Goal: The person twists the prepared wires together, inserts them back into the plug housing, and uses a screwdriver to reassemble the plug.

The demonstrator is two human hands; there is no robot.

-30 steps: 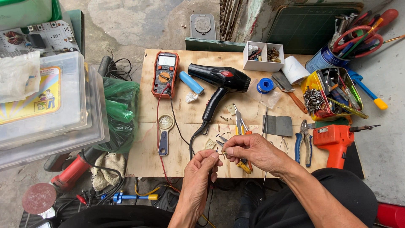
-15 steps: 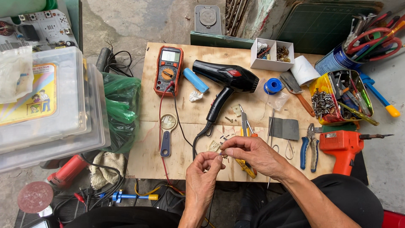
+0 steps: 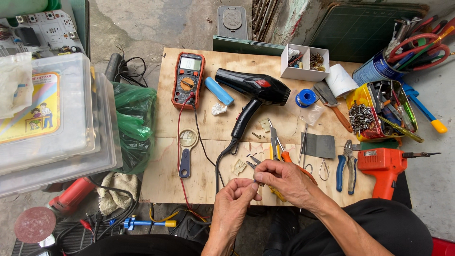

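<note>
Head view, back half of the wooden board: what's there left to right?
Red multimeter → blue cylindrical cell → black hair dryer → blue tape roll → white roll → yellow tray of tools.

You are sitting in a small repair workshop, set up low on a rough concrete floor [image 3: 156, 23]. Your plywood tabletop [image 3: 222, 128] carries a multimeter [image 3: 188, 79] with its leads, a black hair dryer [image 3: 253, 92], pliers [image 3: 347, 166], an orange electric drill [image 3: 386, 166] and scattered small parts. A yellow tray [image 3: 379, 111] holds screws and screwdrivers, a tin [image 3: 379, 71] is crammed with tools, and a bare circuit board [image 3: 42, 28] lies beside stacked plastic boxes [image 3: 52, 123].
</note>
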